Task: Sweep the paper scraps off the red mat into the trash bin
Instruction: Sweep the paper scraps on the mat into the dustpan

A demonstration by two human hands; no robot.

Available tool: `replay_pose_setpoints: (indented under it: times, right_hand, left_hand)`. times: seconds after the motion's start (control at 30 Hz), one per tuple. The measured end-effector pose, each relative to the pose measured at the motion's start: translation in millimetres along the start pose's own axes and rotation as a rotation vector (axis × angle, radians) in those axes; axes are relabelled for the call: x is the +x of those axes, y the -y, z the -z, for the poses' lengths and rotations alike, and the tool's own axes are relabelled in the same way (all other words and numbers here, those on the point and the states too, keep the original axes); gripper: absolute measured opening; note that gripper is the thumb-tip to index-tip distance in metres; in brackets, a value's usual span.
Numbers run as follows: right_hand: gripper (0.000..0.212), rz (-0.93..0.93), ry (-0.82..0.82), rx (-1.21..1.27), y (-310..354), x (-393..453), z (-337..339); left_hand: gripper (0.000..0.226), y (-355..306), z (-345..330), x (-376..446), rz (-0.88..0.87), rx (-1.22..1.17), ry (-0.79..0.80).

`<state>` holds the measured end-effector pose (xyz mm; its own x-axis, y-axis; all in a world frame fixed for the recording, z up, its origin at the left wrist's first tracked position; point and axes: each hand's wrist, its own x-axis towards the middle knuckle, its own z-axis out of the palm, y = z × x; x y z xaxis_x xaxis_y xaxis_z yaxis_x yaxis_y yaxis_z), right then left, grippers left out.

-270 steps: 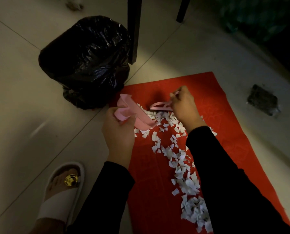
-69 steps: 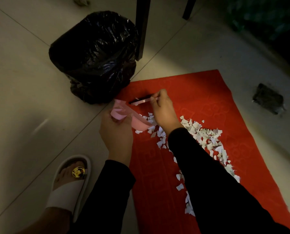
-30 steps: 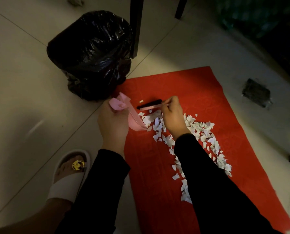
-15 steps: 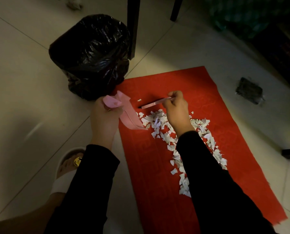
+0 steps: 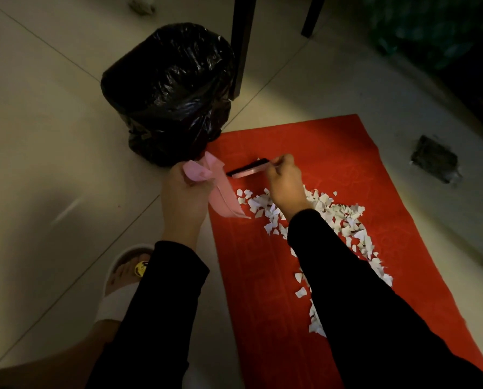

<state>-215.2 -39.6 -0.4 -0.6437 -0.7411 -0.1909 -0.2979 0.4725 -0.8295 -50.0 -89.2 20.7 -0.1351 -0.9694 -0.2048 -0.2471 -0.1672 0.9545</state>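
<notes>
A red mat (image 5: 265, 299) lies on the tiled floor with a long pile of white paper scraps (image 5: 344, 220) running down its right half. My left hand (image 5: 184, 197) grips the handle of a small pink dustpan (image 5: 220, 197), whose lip rests on the mat's left edge beside the scraps. My right hand (image 5: 285, 183) holds a small pink brush with black bristles (image 5: 248, 169) above the top of the pile, its head pointing left. The trash bin lined with a black bag (image 5: 170, 94) stands just past the mat's upper left corner.
Two dark furniture legs (image 5: 241, 43) stand behind the bin. A dark flat object (image 5: 434, 158) lies on the floor to the right of the mat. My foot in a white slipper (image 5: 125, 279) is at the lower left. A crumpled scrap (image 5: 142, 4) lies far back.
The dustpan's lip has stayed at the mat's left edge. The brush has kept working at the top of the pile, and the scraps have bunched closer toward the dustpan than in the oldest frame.
</notes>
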Motion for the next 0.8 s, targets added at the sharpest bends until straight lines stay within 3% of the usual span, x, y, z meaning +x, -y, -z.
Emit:
replay_pose_setpoints:
  times: [0.23,0.53,0.67,0.8]
  right_hand:
    - [0.013,0.056,-0.163,-0.031,7,-8,18]
    - [0.011,0.018,0.121,0.147,-2,-14,6]
    - [0.022,-0.077,0.086,0.323,-9,-13,3]
    - [0.009,-0.106,0.066,0.255,-13,-12,-5]
  left_hand:
    - [0.024,4,-1,1,0.015,0.004,0.020]
    - [0.027,-3,6,3,0.003,0.033,0.005]
    - [0.028,-1,9,2,0.015,0.014,-0.005]
    - [0.029,1,9,4,-0.011,0.038,0.015]
